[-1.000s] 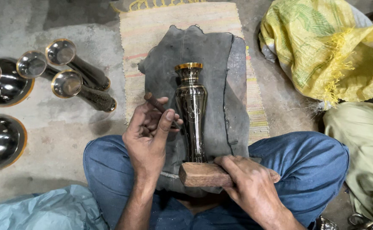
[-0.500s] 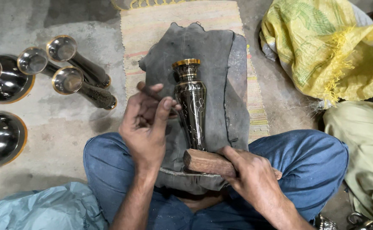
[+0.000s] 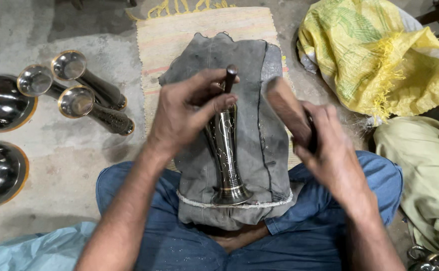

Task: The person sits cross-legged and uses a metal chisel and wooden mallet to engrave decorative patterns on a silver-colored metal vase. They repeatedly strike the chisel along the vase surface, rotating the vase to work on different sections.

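A tall engraved metal vase (image 3: pixel 225 150) lies on a grey cloth (image 3: pixel 252 60) over my lap, its flared foot towards me. My left hand (image 3: pixel 187 110) rests over the vase's upper part and pinches a thin dark rod-like tool (image 3: pixel 230 75) that sticks out above my fingers. My right hand (image 3: pixel 327 150) is raised to the right of the vase, apart from it. It grips a wooden mallet (image 3: pixel 285 106), whose head points up and left. The vase's far end is hidden under my left hand.
Three similar metal vases (image 3: pixel 91 95) lie on the concrete floor at the left, beside shiny metal bowls (image 3: pixel 1 173). A striped rug (image 3: pixel 204 25) lies under the cloth. A yellow sack (image 3: pixel 370 55) and a green cloth (image 3: pixel 427 170) are at the right, and a light blue cloth (image 3: pixel 29 251) at the lower left.
My right hand has lifted the mallet from near the vase's foot up to the right. My left hand has shifted over the vase's upper part, covering its far end.
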`<move>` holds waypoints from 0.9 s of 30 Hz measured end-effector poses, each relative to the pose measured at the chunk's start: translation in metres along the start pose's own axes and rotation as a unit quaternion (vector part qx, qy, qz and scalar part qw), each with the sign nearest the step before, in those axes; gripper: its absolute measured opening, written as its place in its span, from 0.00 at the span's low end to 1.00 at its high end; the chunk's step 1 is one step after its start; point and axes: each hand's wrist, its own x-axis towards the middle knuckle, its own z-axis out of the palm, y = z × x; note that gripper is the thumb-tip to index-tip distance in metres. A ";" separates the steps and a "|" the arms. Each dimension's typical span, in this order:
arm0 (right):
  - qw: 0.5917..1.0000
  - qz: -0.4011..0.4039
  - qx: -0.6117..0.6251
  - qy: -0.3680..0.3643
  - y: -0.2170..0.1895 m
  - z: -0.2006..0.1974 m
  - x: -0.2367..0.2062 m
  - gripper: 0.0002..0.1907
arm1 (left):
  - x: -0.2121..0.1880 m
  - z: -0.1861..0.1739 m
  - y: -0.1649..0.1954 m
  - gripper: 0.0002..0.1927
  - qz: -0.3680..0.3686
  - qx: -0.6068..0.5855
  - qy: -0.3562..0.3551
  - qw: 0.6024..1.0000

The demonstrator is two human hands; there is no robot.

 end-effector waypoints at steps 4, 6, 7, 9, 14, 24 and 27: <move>0.986 -0.141 -0.010 0.087 -0.003 -0.004 0.015 0.41 | 0.008 -0.013 -0.001 0.19 -0.006 -0.069 -0.066 0.995; 0.992 -0.086 -0.021 0.086 -0.003 -0.005 0.020 0.39 | 0.013 -0.016 0.002 0.20 0.067 -0.047 -0.080 0.993; 0.994 -0.058 -0.027 0.086 -0.003 -0.005 0.022 0.38 | 0.016 -0.018 0.004 0.20 0.072 -0.047 -0.093 0.992; 0.993 -0.033 -0.030 0.106 -0.001 -0.005 0.024 0.35 | 0.021 -0.021 0.007 0.20 0.082 -0.045 -0.119 0.989; 0.987 0.042 0.044 0.148 0.002 -0.004 0.025 0.19 | 0.025 -0.022 0.016 0.20 0.064 -0.017 -0.164 0.984; 0.965 -0.116 -0.110 0.209 0.003 0.000 0.031 0.15 | 0.020 -0.019 0.018 0.19 0.109 0.057 -0.115 0.986; 0.981 -0.116 -0.012 0.152 0.006 -0.005 0.040 0.13 | 0.011 -0.016 0.012 0.18 0.099 0.020 -0.076 0.992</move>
